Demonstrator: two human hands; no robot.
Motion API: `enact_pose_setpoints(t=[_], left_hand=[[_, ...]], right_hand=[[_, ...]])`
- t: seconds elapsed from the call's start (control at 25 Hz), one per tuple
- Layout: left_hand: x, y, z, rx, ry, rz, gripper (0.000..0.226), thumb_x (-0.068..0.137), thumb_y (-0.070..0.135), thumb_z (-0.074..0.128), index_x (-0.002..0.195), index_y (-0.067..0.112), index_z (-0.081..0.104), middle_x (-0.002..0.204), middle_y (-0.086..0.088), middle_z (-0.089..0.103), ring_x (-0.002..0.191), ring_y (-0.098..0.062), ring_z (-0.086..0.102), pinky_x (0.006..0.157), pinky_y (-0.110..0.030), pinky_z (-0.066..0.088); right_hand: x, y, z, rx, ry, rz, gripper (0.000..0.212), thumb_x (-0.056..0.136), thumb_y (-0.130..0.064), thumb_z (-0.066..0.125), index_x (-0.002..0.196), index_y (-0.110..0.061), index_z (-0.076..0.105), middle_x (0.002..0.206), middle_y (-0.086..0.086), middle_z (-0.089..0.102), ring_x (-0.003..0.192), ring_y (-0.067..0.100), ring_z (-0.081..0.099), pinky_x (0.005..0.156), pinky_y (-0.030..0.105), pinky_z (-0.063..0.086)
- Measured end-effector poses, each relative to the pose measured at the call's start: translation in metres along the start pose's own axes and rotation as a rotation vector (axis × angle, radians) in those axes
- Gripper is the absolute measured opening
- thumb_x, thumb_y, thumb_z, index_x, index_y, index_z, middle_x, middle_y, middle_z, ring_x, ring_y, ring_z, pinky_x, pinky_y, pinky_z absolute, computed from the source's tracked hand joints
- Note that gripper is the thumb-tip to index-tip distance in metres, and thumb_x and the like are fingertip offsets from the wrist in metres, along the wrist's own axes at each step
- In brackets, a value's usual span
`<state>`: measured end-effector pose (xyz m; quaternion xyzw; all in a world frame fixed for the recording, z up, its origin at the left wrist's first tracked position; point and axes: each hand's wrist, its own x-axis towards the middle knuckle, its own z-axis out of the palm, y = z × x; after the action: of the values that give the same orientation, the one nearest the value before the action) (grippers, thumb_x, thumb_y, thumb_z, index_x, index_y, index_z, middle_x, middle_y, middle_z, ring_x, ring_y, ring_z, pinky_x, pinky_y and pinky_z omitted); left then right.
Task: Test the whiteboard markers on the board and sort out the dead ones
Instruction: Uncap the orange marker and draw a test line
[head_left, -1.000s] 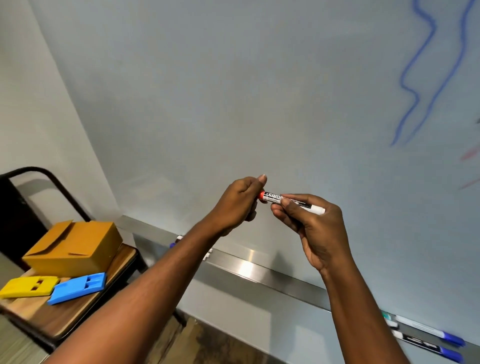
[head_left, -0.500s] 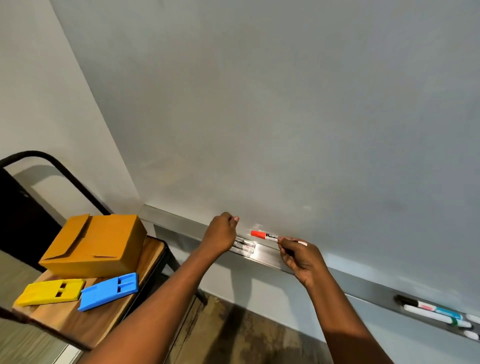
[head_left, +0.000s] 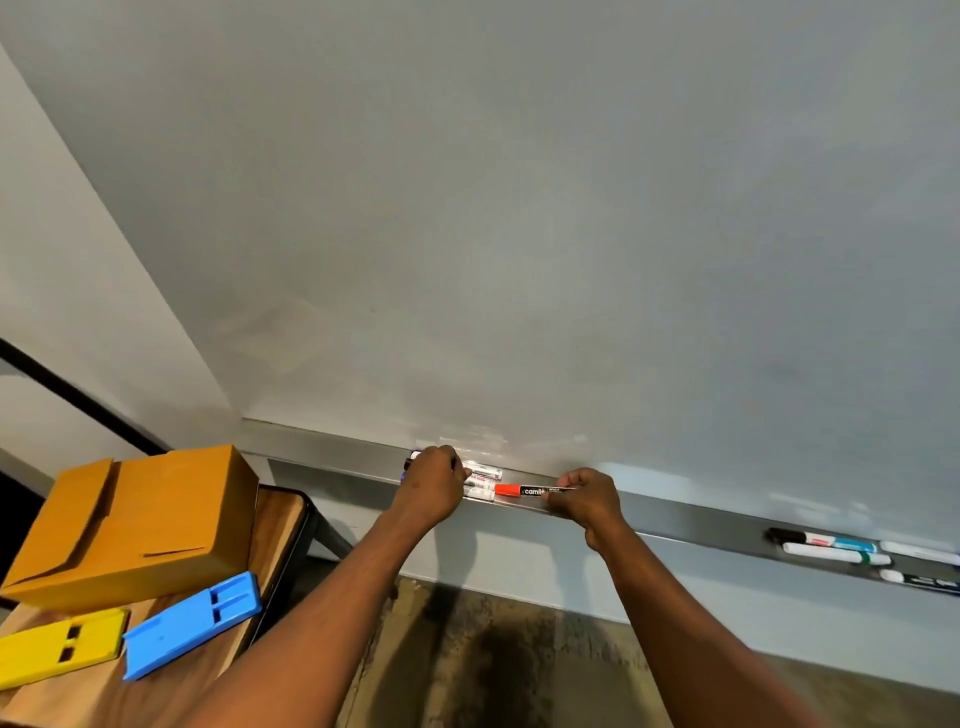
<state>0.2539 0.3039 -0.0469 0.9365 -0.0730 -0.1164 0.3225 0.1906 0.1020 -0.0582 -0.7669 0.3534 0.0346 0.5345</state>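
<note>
**Red-capped marker down at the tray**

Along the lower edge of the whiteboard (head_left: 519, 208), a metal tray (head_left: 675, 514) with a raised front lip, running from left to far right. Bare tray to the right of the hands, up to a group of capped markers (head_left: 831, 548) well off at the right end. Below the lip, plain wall, then open floor (head_left: 493, 649). Tighter on the left: a wooden table (head_left: 280, 525) just below the tray's end, loaded with a cardboard box (head_left: 130, 519), a blue plastic block (head_left: 192, 623) and a yellow plastic block (head_left: 57, 649) towards its near edge.

Against half a second back: the red-capped marker (head_left: 530, 490) lower, now lying level over the tray close to the front lip instead of up at the board's bottom edge. A second back, raised in front of the board between both hands. No change for the left hand (head_left: 434, 486), set on the same spot of the tray as half a second ago.

Reaching in from the near right, the right hand (head_left: 587, 501), fingers and thumb pinching the black barrel, red cap pointing left. From the near left, the left hand with knuckles up and fingers curled down over a few loose markers (head_left: 483, 475) in the tray. Impossible to tell whether gripping any of them. Red cap just beside those loose markers, with a small gap between the two hands.
</note>
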Motion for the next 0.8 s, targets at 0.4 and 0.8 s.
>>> enact_pose_setpoints(t=[0.4, 0.8], left_hand=[[0.004, -0.002, 0.003, 0.006, -0.045, 0.044, 0.015, 0.092, 0.016, 0.056, 0.089, 0.003, 0.065, 0.094, -0.012, 0.067, 0.078, -0.02, 0.059, 0.069, -0.025, 0.04], [0.005, 0.058, 0.045, -0.01, -0.158, 0.214, 0.013, 0.091, 0.014, 0.058, 0.086, 0.004, 0.064, 0.083, -0.006, 0.062, 0.075, -0.018, 0.054, 0.068, -0.025, 0.038]], right_hand=[[0.012, 0.023, 0.009, -0.559, -0.016, -0.129, 0.017, 0.088, -0.015, 0.067, 0.099, -0.026, 0.074, 0.104, -0.003, 0.07, 0.103, 0.022, 0.057, 0.081, 0.033, 0.03], [0.005, 0.059, -0.061, -0.525, 0.261, -0.203, 0.026, 0.088, 0.0, 0.052, 0.101, -0.013, 0.071, 0.105, 0.005, 0.069, 0.103, 0.026, 0.059, 0.086, 0.034, 0.032]])
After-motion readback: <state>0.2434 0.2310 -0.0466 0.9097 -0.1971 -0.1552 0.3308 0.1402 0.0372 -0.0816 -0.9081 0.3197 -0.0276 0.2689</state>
